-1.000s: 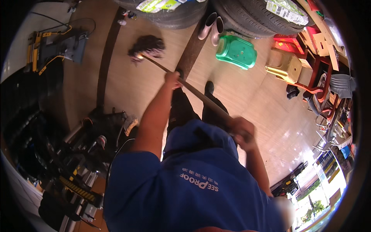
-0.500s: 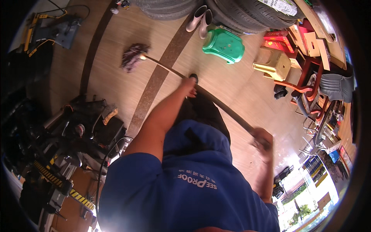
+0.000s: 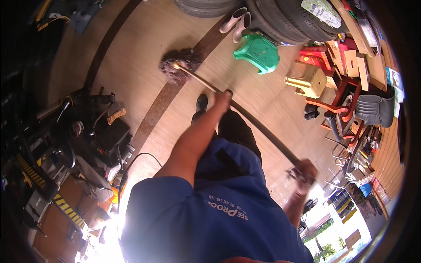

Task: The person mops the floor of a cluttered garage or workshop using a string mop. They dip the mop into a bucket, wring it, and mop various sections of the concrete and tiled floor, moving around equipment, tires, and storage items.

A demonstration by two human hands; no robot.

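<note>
A mop [image 3: 258, 126] slants across the view in front of me, its long handle held in both hands. My left hand [image 3: 223, 101] is wrapped round the handle lower down, toward the mop head. Close to the handle's top end, at the right, my right hand [image 3: 305, 172] grips it, a little smeared by motion. The shaggy grey-purple mop head [image 3: 180, 65] lies on the tiled floor, partly over a dark brown floor strip [image 3: 161, 103].
Ahead stand a green plastic stool [image 3: 258, 52], pale boots [image 3: 237, 24] and stacked tyres [image 3: 294, 22]. A yellow stool [image 3: 307, 79], a red-framed chair [image 3: 337, 103] and boxes crowd the right. Dark machinery and tools [image 3: 87, 127] fill the left, with a black cable [image 3: 138, 157] near my left side.
Relative to the floor, the mop head has swept rightward onto the brown strip. Both hands have stayed closed on the handle. A dark shoe now shows beside my left forearm.
</note>
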